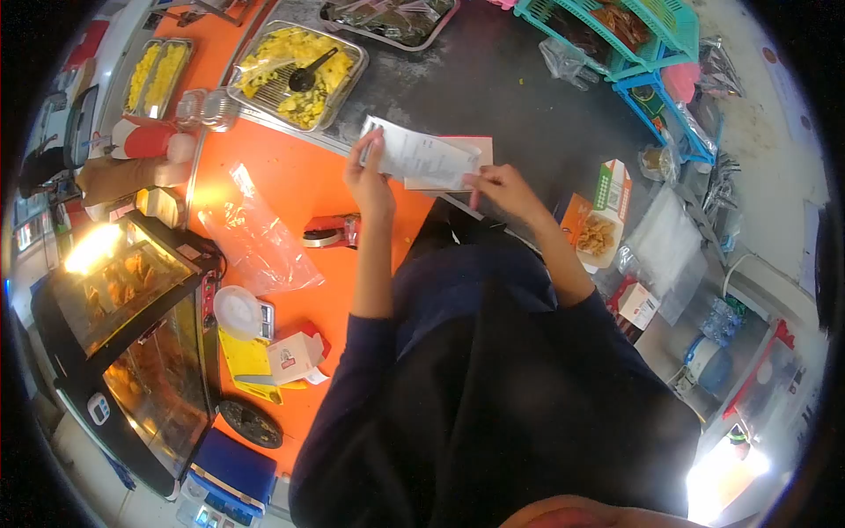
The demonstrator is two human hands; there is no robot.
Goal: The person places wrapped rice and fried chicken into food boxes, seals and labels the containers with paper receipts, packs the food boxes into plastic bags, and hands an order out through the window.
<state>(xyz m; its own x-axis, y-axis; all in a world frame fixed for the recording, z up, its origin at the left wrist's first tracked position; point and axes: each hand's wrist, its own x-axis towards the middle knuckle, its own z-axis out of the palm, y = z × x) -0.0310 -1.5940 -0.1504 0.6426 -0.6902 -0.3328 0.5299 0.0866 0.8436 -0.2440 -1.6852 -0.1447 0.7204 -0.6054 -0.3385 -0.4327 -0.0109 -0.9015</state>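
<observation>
A white printed paper slip [422,157] is stretched between my two hands. My left hand [371,180] pinches its left end between thumb and fingers. At the slip's lower right corner, my right hand [503,187] has its fingers closed on the paper. Under the slip lies a flat piece with a reddish top edge [480,143], mostly covered. To the right of my right hand stands an open white and green box [600,236] with fried food in it.
Upper left is a metal tray [350,81] of yellow food with a black ladle. A clear plastic bag [264,238] and a red tape dispenser [333,232] lie on the orange surface. Turquoise baskets [673,35] stand upper right, a lit glass warmer [132,299] at left.
</observation>
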